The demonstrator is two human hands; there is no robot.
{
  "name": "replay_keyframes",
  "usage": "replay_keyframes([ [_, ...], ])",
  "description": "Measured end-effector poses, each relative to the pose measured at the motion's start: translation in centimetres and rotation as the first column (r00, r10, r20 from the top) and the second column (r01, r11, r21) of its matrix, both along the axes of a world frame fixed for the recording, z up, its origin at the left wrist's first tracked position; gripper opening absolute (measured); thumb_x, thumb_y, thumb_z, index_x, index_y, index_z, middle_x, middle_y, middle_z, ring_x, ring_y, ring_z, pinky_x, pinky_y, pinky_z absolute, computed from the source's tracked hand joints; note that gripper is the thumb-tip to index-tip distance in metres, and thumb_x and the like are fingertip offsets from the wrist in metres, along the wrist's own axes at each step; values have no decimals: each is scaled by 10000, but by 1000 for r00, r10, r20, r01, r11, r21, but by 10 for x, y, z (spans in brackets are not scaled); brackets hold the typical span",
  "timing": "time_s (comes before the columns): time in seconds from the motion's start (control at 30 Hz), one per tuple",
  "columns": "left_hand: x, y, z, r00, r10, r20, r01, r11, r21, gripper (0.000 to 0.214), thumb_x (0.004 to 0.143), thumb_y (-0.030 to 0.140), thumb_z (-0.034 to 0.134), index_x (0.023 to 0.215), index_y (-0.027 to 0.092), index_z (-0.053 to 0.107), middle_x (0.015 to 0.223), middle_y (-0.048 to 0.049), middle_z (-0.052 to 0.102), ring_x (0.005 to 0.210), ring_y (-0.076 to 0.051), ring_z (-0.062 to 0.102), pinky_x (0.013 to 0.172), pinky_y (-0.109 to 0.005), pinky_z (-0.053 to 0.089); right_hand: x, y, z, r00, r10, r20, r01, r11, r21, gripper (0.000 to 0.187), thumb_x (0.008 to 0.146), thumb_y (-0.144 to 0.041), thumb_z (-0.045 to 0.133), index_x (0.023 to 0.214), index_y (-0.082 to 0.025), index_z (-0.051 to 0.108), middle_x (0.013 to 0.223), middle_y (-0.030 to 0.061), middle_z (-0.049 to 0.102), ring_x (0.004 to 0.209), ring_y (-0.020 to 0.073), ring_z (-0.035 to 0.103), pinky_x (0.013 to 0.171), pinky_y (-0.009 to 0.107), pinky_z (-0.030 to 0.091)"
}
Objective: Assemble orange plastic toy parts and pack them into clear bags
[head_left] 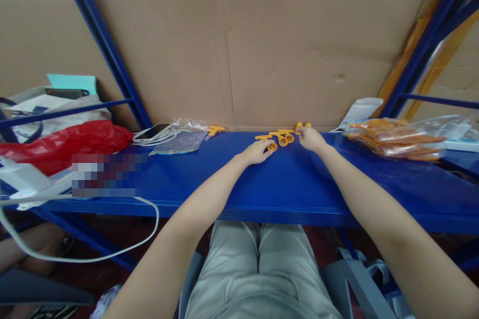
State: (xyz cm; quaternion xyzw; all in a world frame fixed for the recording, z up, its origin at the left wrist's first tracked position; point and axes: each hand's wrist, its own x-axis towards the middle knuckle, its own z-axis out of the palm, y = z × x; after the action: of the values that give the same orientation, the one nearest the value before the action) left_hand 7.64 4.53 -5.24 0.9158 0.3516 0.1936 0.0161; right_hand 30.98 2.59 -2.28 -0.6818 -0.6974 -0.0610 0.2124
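Observation:
Several orange plastic pieces, each with a T-shaped bar and a round, cup-like end, lie in a row at the back of the blue shelf. My left hand (259, 152) is closed around the leftmost orange plastic piece (272, 147), its round end showing at the fingertips. Just right of it lie two more orange pieces (282, 141), side by side with their round ends facing me. My right hand (313, 139) pinches another orange plastic piece (307, 125) against the back of the shelf; fingers partly hide it. Farther left, a separate orange piece (215, 129) lies with a small metal chain or screw-like part.
A clear bag of orange parts (392, 139) lies at right. To the left are a phone (157, 132), a coiled white cable (164, 138), a flat plastic pouch (178, 143) and a red bag (75, 142). Cardboard (280, 50) walls the back; blue posts (108, 50) frame the shelf (277, 194).

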Motion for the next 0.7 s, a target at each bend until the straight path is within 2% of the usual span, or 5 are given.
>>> replay_keyframes([
  [0.17, 3, -1, -3, 998, 29, -50, -34, 996, -87, 519, 965, 406, 432, 1446, 213, 408, 1444, -119, 527, 1326, -258, 502, 1088, -424, 408, 8, 15, -23, 987, 156, -32, -157, 985, -69, 584, 820, -77, 474, 1400, -128, 513, 1413, 159, 541, 1302, 310, 514, 1074, 416, 429],
  [0.23, 3, -1, -4, 998, 29, -63, -36, 993, -115, 553, 974, 430, 404, 1486, 230, 345, 1476, -109, 494, 1352, -262, 473, 1104, -431, 386, 4, 18, -28, 981, 191, -44, -194, 977, -93, 608, 816, -68, 473, 1423, -93, 474, 1419, 181, 531, 1298, 314, 519, 1089, 417, 414],
  [0.33, 2, 1, -6, 999, -11, -48, 5, 993, -115, 572, 978, 442, 385, 1513, 259, 293, 1508, -89, 456, 1372, -256, 449, 1119, -438, 366, -1, 19, -31, 972, 223, -73, -228, 971, -77, 577, 810, -73, 482, 1387, -80, 491, 1346, 193, 593, 1244, 324, 566, 1070, 437, 431],
  [0.5, -1, 7, -7, 996, -83, -28, 81, 993, -87, 561, 987, 447, 350, 1517, 271, 289, 1516, -79, 446, 1380, -246, 438, 1115, -442, 367, -3, 19, -31, 946, 295, -134, -303, 952, -43, 476, 810, -90, 485, 1282, -108, 541, 1225, 177, 668, 1137, 306, 638, 995, 436, 489],
  [0.7, -1, 3, -5, 998, -40, -42, 37, 997, -65, 527, 989, 434, 350, 1489, 266, 352, 1499, -71, 471, 1363, -239, 457, 1103, -421, 383, -3, 18, -31, 958, 267, -107, -276, 958, -72, 481, 814, -122, 515, 1295, -111, 510, 1201, 184, 676, 1113, 316, 649, 974, 432, 494],
])
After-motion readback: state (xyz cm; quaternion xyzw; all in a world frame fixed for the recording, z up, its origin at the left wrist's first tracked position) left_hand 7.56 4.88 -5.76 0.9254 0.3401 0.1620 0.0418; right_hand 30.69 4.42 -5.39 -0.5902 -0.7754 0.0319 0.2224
